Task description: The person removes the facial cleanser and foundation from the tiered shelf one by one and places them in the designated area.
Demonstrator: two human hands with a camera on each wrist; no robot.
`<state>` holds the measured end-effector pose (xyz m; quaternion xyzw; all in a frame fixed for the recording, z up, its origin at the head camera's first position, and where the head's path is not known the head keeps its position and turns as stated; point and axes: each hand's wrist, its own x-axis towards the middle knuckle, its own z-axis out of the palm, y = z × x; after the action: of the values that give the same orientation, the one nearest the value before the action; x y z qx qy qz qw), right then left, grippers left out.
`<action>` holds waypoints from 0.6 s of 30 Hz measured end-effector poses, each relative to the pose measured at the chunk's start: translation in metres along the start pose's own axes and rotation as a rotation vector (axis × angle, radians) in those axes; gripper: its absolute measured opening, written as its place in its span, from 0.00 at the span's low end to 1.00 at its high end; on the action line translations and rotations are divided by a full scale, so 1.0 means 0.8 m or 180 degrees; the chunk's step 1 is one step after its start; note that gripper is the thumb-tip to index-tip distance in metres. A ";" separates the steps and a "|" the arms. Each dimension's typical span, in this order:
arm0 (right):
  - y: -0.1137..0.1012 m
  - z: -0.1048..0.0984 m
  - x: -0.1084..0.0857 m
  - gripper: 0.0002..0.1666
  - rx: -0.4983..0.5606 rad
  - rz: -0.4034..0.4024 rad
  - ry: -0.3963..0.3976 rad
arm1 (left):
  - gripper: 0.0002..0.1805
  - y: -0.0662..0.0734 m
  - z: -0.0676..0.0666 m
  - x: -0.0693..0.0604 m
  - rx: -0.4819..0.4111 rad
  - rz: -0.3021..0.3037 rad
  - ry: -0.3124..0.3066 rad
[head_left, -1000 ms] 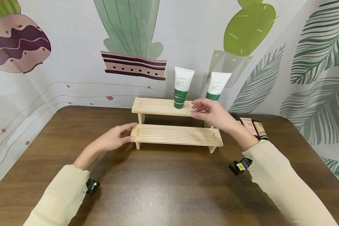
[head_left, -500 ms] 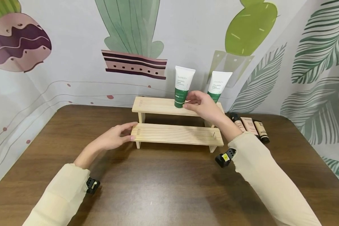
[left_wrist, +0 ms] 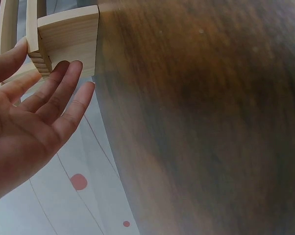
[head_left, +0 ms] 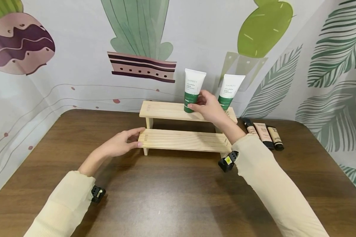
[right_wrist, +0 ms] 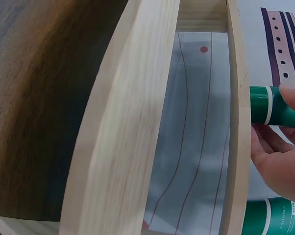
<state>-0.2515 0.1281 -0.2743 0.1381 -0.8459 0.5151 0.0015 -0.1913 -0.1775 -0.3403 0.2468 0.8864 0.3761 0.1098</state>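
Observation:
A two-step wooden rack (head_left: 184, 140) stands at the back of the table. On its upper step are two white-and-green tubes, one near the middle (head_left: 192, 89) and one at the right end (head_left: 229, 89). My right hand (head_left: 212, 110) holds the lower green part of the middle tube between thumb and fingers; the right wrist view shows the hand (right_wrist: 284, 161) round that tube (right_wrist: 265, 105), its base by the step. My left hand (head_left: 117, 144) touches the lower step's left end with thumb and forefinger; in the left wrist view the other fingers of this hand (left_wrist: 35, 112) are extended.
Several small cosmetic tubes (head_left: 263, 133) lie side by side on the brown table (head_left: 154, 191), right of the rack. A patterned cloth (head_left: 86, 65) hangs directly behind the table.
My right hand has moved left along the upper step, away from the right-end tube, and has taken hold of the middle tube. My left hand stays at the rack's left end.

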 end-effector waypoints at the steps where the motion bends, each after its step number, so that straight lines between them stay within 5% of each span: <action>1: 0.001 0.000 0.000 0.27 0.0010 0.0002 0.0006 | 0.29 0.000 0.000 0.000 0.0003 -0.0001 0.0002; 18: 0.001 -0.003 -0.009 0.27 -0.0180 -0.0045 0.0039 | 0.30 0.000 0.000 0.001 0.0010 -0.0011 0.0020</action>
<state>-0.2452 0.1322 -0.2748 0.1408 -0.8591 0.4918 0.0143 -0.1919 -0.1767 -0.3403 0.2443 0.8877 0.3753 0.1073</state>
